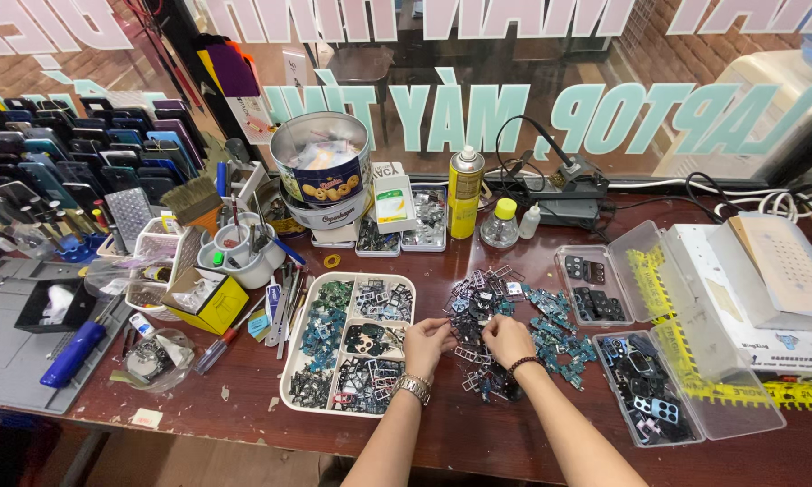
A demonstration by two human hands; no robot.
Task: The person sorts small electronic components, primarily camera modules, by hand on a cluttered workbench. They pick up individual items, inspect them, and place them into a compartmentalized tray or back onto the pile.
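Note:
My left hand (426, 344), with a metal watch on its wrist, rests at the left edge of a loose pile of small phone parts (514, 320) on the dark red table (243, 397). Its fingers are curled over the parts beside a white divided tray (290, 356). My right hand (507, 339), with a bead bracelet, pinches into the middle of the same pile. Whether either hand grips a single piece is hidden by the fingers. The tray holds sorted small frames and green-blue boards.
Two clear plastic boxes (645, 383) of camera parts lie open at the right, by a white box (766, 298). A yellow spray can (465, 192), a biscuit tin (321, 167), tool cups, a brush and a grey mat (9, 343) stand behind and to the left.

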